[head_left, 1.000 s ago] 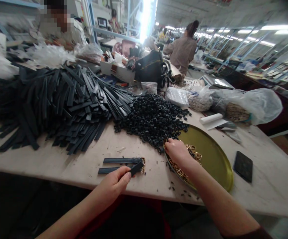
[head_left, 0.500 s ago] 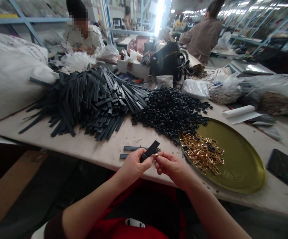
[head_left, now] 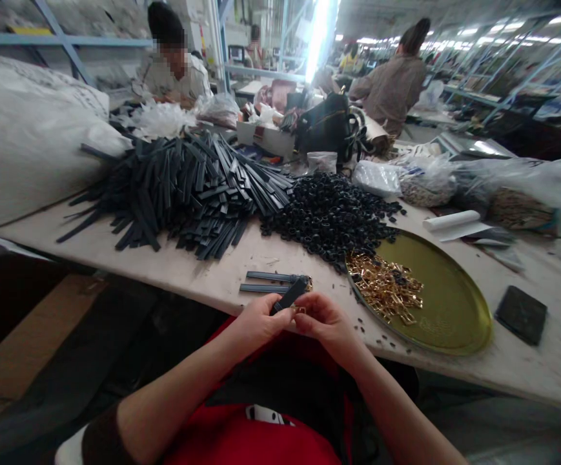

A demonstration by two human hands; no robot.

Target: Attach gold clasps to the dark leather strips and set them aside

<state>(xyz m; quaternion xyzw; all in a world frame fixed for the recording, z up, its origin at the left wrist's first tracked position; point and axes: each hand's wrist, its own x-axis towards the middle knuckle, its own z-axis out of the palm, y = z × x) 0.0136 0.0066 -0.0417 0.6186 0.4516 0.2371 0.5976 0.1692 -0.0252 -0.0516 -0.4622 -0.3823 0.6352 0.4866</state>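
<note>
My left hand (head_left: 264,321) is closed on a short black strap (head_left: 290,295), which slants up to the right between thumb and fingers. Pinched in my right hand (head_left: 323,318) is a small gold buckle (head_left: 300,310), touching the strap's near side; how the two are joined is hidden by my fingers. Just beyond my hands, two finished-looking straps (head_left: 271,277) lie side by side on the table with gold buckles at their right ends. To the right, a round gold tray (head_left: 459,303) holds a heap of gold buckles (head_left: 389,284).
A large pile of black straps (head_left: 178,187) covers the left of the table (head_left: 203,278). Beside it lies a heap of small black loops (head_left: 328,213). A dark phone-like slab (head_left: 521,314) rests at right. Bags and a black handbag (head_left: 326,129) stand behind; co-workers sit farther back.
My view has shifted slightly. Both hands stay together at the table edge, and the gold buckle in my right fingers has turned and sits closer to the strap.
</note>
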